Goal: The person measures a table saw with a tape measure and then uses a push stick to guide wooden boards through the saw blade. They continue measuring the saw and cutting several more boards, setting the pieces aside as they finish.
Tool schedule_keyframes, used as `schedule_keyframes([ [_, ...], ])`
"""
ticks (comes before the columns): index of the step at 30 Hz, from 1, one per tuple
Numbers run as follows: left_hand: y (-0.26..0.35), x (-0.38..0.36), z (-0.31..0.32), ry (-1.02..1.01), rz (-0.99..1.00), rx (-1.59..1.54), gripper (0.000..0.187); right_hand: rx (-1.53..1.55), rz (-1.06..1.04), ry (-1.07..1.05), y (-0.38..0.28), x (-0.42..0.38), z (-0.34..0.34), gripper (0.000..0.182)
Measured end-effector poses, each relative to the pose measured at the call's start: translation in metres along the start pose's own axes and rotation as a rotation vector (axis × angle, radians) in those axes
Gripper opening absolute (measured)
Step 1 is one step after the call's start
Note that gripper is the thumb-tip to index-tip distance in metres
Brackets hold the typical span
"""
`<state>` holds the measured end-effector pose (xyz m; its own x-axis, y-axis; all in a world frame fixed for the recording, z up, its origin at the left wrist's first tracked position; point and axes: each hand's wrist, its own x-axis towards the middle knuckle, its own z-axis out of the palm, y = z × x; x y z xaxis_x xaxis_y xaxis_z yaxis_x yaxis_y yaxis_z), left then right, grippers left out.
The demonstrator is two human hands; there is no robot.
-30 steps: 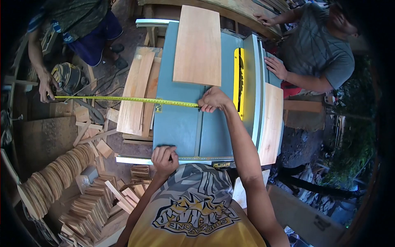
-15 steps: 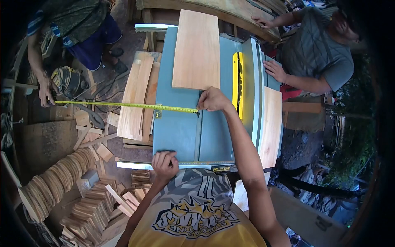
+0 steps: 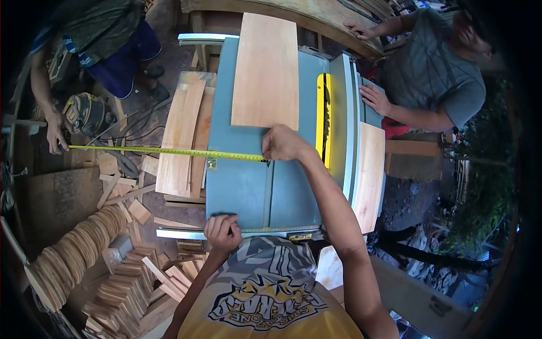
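Note:
My right hand (image 3: 284, 143) pinches the end of a yellow tape measure (image 3: 186, 152) above the blue-grey table saw (image 3: 237, 189). Its blade stretches left across the table's side to a co-worker's hand (image 3: 58, 134), which holds the far end. Just beyond my right knuckles lies a wide, flat wooden board (image 3: 265, 73) on the saw top. My left hand (image 3: 223, 233) rests curled in a loose fist at the near left corner of the saw, by the front rail (image 3: 262, 230). Nothing shows inside its fingers.
A yellow insert (image 3: 323, 121) with the saw blade lies right of my right hand, beside the metal fence (image 3: 346, 130). Another board (image 3: 370, 175) lies beyond the fence. A second co-worker's hand (image 3: 375, 101) rests there. Planks (image 3: 180, 135) and stacked wood pieces (image 3: 79, 251) stand left.
The view has shifted slightly, so the saw and board appear a little further left. My right hand still pinches the tape, and my left hand stays at the corner.

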<state>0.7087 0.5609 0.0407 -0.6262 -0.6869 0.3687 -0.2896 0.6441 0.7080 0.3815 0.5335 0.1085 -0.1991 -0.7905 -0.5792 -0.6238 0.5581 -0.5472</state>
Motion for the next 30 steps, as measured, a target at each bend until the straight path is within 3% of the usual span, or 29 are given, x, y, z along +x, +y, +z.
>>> schedule_keyframes([
  [10, -0.0011, -0.0012, -0.0006, -0.018, 0.003, 0.016, 0.017, -0.025, -0.1, 0.043, 0.0042, 0.0003, 0.0038, 0.009],
  [30, -0.0001, -0.0003, -0.0009, -0.011, 0.0, 0.011, 0.016, 0.01, -0.067, 0.075, 0.0004, -0.0071, 0.0035, 0.006],
])
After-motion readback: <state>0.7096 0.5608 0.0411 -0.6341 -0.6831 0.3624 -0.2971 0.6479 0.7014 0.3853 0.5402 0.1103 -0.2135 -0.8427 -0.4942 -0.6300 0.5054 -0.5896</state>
